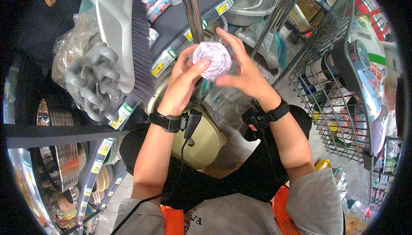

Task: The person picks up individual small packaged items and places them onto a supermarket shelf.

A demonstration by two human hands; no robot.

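Observation:
My left hand (pixel 188 77) grips a pale lilac roll of thin plastic (pixel 215 59), its thumb lying across the roll's spiral end. Just right of it, my right hand (pixel 242 65) is held with fingers spread; its thumb tip is close to the roll's lower edge, and I cannot tell if it touches. Both hands are in front of a shelf edge with price tags (pixel 164 61). Printed rolls (pixel 158 8) in pink and blue wrapping lie on the dark shelf beyond. A strap with a small black device circles each wrist.
Grey-white broom heads (pixel 114 41) and plastic-wrapped grey hooks (pixel 93 80) hang at the left. A wire basket (pixel 334 112) with packaged goods stands at the right. Metal poles (pixel 190 9) rise beyond my hands. Below are a cream plastic lid (pixel 199 141) and, further back, grey basins (pixel 254 8).

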